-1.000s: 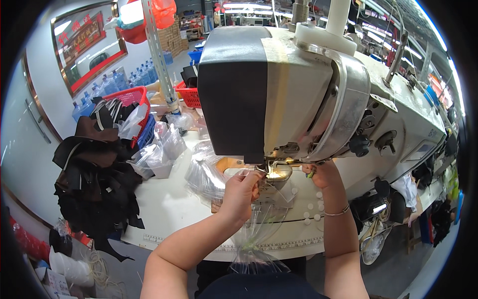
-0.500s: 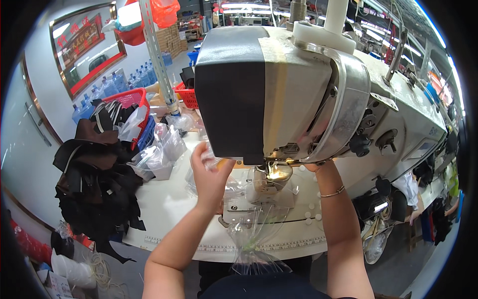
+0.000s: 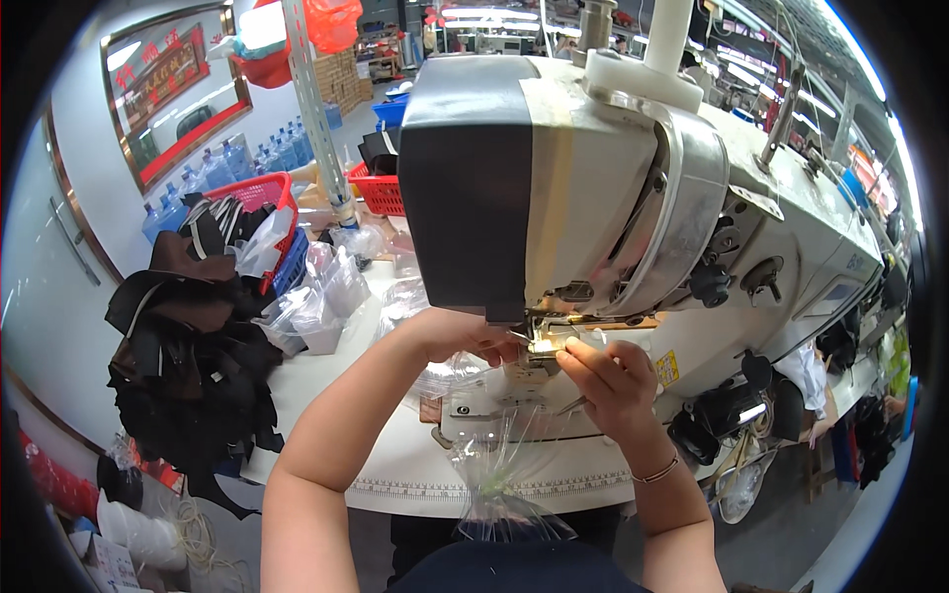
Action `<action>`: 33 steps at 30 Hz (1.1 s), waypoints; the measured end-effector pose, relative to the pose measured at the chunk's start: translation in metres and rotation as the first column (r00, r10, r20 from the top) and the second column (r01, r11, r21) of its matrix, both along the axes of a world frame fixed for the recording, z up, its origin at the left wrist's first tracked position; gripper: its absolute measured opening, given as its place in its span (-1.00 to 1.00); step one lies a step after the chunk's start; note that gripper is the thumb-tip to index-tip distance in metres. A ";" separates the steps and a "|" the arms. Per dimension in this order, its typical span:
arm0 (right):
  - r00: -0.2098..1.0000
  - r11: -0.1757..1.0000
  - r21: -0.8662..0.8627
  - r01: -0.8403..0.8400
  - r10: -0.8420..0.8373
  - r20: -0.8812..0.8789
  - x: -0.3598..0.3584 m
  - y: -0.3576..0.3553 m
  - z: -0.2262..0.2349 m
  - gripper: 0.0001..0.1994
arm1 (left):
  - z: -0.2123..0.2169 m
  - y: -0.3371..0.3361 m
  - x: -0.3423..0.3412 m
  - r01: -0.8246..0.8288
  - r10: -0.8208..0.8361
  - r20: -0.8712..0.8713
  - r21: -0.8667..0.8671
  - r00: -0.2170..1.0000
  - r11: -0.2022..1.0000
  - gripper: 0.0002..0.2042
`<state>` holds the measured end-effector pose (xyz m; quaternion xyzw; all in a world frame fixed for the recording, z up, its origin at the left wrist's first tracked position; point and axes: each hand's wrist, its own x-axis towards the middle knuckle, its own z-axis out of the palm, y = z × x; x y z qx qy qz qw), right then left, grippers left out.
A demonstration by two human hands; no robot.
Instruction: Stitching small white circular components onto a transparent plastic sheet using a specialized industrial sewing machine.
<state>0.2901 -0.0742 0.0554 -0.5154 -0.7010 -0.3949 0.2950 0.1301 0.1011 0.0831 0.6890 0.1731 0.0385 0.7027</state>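
Note:
An industrial sewing machine [image 3: 583, 178] with a dark front cover fills the middle. Its needle area [image 3: 544, 341] is lit by a small lamp. Both of my hands are there. My left hand [image 3: 465, 336] reaches in from the left under the head, its fingers curled beside the needle and partly hidden. On the other side my right hand [image 3: 613, 381] is closed, thumb and forefinger pinched at the lit spot. What the fingertips hold is too small to make out. A thin silvery piece [image 3: 573, 404] shows below the right fingers.
A tied clear plastic bag [image 3: 494, 484] hangs at the table's front edge by a ruler strip [image 3: 415, 490]. Black scraps [image 3: 198, 366] heap at the left, beside a red basket [image 3: 282, 203] and clear plastic bags [image 3: 321, 296]. A metal post [image 3: 321, 119] stands behind.
My left hand has moved right, from beside the head to the needle. My right hand has come from behind the arm of the machine to the needle's front, fingers now pinched.

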 end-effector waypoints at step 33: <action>0.363 0.837 -0.111 -0.536 0.111 -0.925 -0.029 0.008 -0.039 -0.88 | -0.032 -0.008 -0.004 -0.234 0.260 0.020 -0.369 0.966 0.899 -0.88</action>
